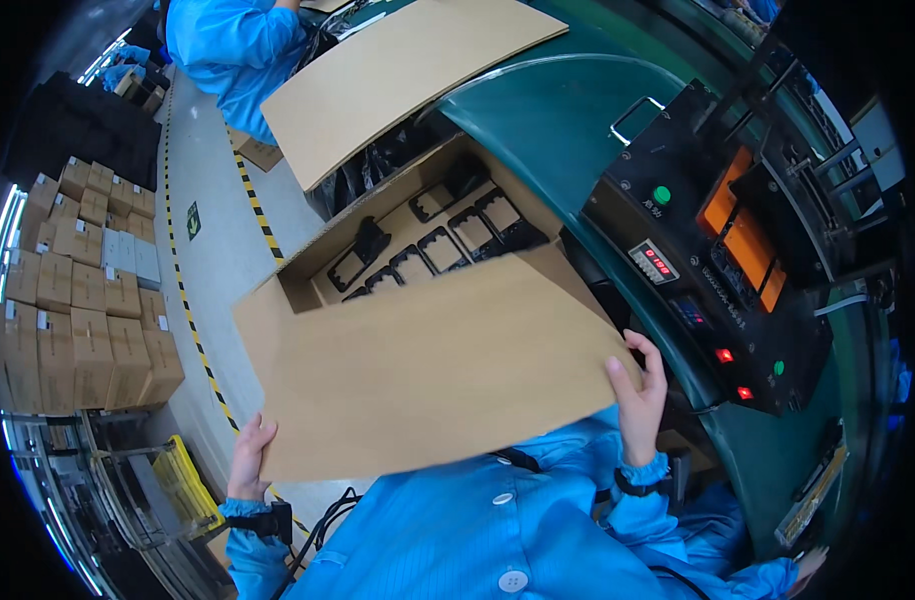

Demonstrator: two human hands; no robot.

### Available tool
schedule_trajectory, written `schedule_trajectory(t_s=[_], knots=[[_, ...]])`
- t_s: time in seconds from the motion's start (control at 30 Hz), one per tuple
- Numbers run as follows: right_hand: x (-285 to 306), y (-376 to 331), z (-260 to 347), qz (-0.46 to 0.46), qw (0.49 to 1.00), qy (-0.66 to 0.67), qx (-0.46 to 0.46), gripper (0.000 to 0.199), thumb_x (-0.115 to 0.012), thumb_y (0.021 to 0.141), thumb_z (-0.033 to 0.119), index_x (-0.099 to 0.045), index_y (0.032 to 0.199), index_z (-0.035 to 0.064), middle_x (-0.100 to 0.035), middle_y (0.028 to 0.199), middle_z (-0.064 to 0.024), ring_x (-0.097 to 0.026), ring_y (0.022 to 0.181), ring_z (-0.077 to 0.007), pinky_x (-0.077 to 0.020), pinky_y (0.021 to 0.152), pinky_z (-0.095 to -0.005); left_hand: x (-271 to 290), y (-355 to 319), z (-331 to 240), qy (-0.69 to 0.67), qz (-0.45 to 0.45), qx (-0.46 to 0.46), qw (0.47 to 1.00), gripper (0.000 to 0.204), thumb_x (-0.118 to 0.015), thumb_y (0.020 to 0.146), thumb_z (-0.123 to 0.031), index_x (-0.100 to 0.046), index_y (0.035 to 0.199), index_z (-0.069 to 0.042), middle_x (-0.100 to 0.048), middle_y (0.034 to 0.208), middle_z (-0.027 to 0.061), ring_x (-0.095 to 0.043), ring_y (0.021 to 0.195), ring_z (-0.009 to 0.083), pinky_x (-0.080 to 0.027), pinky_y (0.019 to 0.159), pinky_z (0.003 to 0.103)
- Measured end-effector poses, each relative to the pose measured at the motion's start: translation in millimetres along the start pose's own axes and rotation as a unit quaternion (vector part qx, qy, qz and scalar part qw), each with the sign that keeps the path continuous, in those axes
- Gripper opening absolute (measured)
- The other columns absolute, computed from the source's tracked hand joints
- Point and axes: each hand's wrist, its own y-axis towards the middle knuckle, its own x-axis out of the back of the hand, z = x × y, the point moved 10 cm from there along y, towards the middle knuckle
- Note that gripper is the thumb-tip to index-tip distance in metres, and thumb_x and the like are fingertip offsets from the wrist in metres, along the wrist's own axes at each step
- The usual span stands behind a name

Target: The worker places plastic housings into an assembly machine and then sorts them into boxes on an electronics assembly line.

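I hold a flat brown cardboard sheet [428,370] by its two ends in front of my body. My left hand [250,455] grips the near left corner, and my right hand [640,390] pinches the right edge between thumb and fingers. Just beyond the sheet stands an open cardboard box [523,185]; the sheet covers its near part from sight. Several black plastic frames [441,250] lie in it on a cardboard layer. The sheet is tilted over the box's near side, and I cannot tell whether they touch.
A black machine [668,230] with an orange plate and lit display stands right on the green table [538,100]. More cardboard [408,75] lies beyond the box. A person in blue [233,50] is far left. Stacked cartons [88,300] and a yellow-edged rack [188,480] stand left.
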Motion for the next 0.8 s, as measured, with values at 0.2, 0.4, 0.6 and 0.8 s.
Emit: schedule_trajectory(t_s=[0.2,0.4,0.6,0.8], knots=[[-62.9,53.3,-68.4,0.05,0.963,0.26,-0.047,0.072,-0.061,0.093,0.004,-0.016,0.149,0.0012,-0.048,0.135,-0.0245,-0.063,0.111,-0.031,-0.0553,0.093,-0.0384,-13.2,48.1,37.0,-0.036,-0.084,-0.068,0.993,0.051,-0.049,0.099,-0.014,-0.03,0.145,-0.004,-0.049,0.138,0.0127,-0.054,0.122,0.0237,-0.048,0.098,0.036],[-153.8,83.8,-98.0,0.181,0.962,0.177,-0.107,0.05,-0.058,0.097,0.009,-0.037,0.141,-0.0002,-0.062,0.12,-0.0156,-0.063,0.105,-0.0205,-0.0527,0.09,-0.0329,-0.9,101.9,59.3,-0.098,-0.138,-0.081,0.982,0.06,-0.046,0.102,-0.016,-0.015,0.152,-0.008,-0.039,0.146,0.0149,-0.049,0.127,0.0262,-0.044,0.104,0.039],[-158.6,72.0,-129.1,0.197,0.971,0.092,-0.101,0.039,-0.062,0.093,0.009,-0.051,0.13,-0.001,-0.065,0.111,-0.0092,-0.063,0.096,-0.0135,-0.0516,0.085,-0.0277,10.0,169.9,90.1,-0.014,-0.203,-0.087,0.975,0.059,-0.048,0.101,-0.019,-0.022,0.151,-0.004,-0.031,0.152,0.0208,-0.039,0.136,0.0298,-0.033,0.112,0.038],[-115.7,40.9,-125.3,0.173,0.975,-0.1,-0.097,0.027,-0.06,0.096,0.011,-0.061,0.12,-0.0007,-0.068,0.104,-0.007,-0.064,0.097,-0.0111,-0.0501,0.087,-0.0254,-74.8,190.3,41.7,0.744,-0.157,-0.275,0.588,0.07,-0.059,0.094,-0.034,-0.029,0.151,-0.007,-0.017,0.156,0.0275,-0.02,0.142,0.0469,-0.017,0.117,0.054]])
